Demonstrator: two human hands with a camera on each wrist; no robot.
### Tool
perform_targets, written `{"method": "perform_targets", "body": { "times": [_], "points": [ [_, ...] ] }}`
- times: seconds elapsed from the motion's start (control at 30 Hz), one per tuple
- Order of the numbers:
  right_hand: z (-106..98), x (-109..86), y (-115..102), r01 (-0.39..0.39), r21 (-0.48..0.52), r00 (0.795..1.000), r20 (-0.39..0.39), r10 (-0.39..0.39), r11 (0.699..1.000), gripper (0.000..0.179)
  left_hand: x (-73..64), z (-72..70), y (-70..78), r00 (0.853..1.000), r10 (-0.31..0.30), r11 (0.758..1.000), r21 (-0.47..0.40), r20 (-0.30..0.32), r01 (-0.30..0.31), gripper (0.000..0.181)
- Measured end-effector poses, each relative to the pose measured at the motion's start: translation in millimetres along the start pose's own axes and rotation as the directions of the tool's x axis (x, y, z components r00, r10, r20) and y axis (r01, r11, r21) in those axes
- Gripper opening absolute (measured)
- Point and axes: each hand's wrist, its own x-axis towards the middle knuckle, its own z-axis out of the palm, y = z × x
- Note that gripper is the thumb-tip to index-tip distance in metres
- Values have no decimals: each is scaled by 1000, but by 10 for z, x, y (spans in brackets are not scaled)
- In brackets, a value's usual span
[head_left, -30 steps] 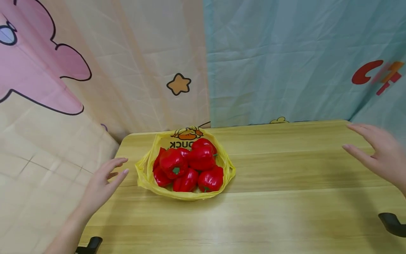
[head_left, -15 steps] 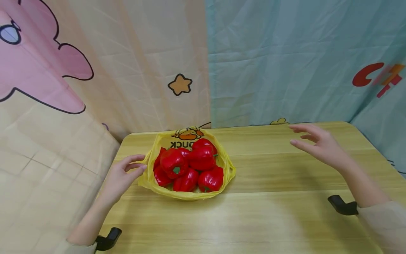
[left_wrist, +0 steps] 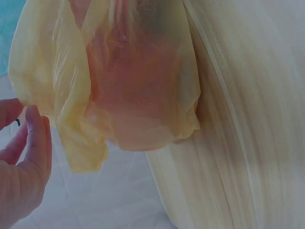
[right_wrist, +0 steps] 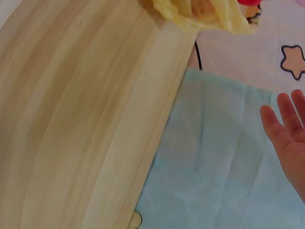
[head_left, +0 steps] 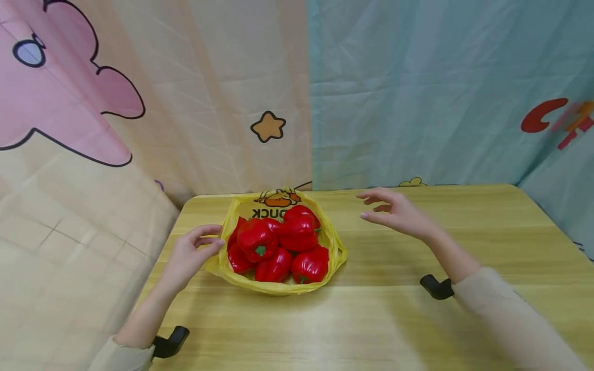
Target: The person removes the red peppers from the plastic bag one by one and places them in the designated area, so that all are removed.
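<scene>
My right hand (head_left: 396, 211) has swung in from the table's right side, and my left hand (head_left: 187, 252) has come up to the left rim of the yellow plastic bag (head_left: 274, 288). The bag sits where it was on the wooden table (head_left: 371, 319), gaping and full of red bell peppers (head_left: 297, 233). My right fingers are loosely bent, holding nothing, apart from the bag. My left thumb and fingers are spread at its edge; I can't tell whether they touch. So, I judge, I'm flanking the bag, nothing yet lifted.
</scene>
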Motion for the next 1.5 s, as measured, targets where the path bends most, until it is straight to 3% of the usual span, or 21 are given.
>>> {"method": "perform_targets", "body": {
  "times": [0.23, 0.47, 0.77, 1.13, 1.5],
  "points": [
    [250, 233, -19, -62, 151, 997, 65, 53, 987, 45, 26, 24, 5, 1000, -3, 1000, -18, 2, 3, 39],
    [477, 442, -55, -5, 162, 992, 122, -15, 987, 47, 26, 24, 20, 1000, -3, 999, 42, -4, 3, 37],
    [706, 645, -112, -30, 191, 983, 182, -5, 981, 47, 22, 7, 30, 1000, -16, 999, 46, -13, 17, 37],
    [873, 710, -126, -50, 130, 979, 201, 23, 990, 47, 21, 37, 11, 999, -33, 999, 13, 4, 33, 38],
    [924, 720, -120, -54, 145, 976, 218, 21, 988, 44, 22, 53, -8, 999, -32, 999, 20, 8, 32, 38]
  ]
}}
